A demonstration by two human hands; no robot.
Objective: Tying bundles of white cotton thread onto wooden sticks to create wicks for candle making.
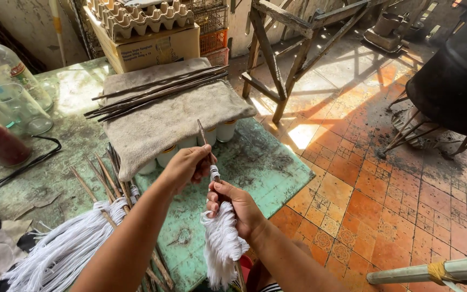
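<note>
Gripping a thin brown stick (203,135) between thumb and fingers, the left hand (189,165) is held above the green table (268,167). The stick is tilted, its upper end pointing up and away, and a band of pale thread is wound around it just below the left fingers. The right hand (239,208) is clenched around the lower part of the same stick, where a tuft of white string (221,246) hangs down past the wrist. Both hands are close together, almost touching. On the table to the left, a heap of similar white-tufted sticks (68,243) is laid. Farther back, a grey cloth (163,121) is draped over white cups (212,135), and dark bare sticks (158,92) are laid across it. Behind that, egg trays (141,19) are stacked on a cardboard box (152,51).
</note>
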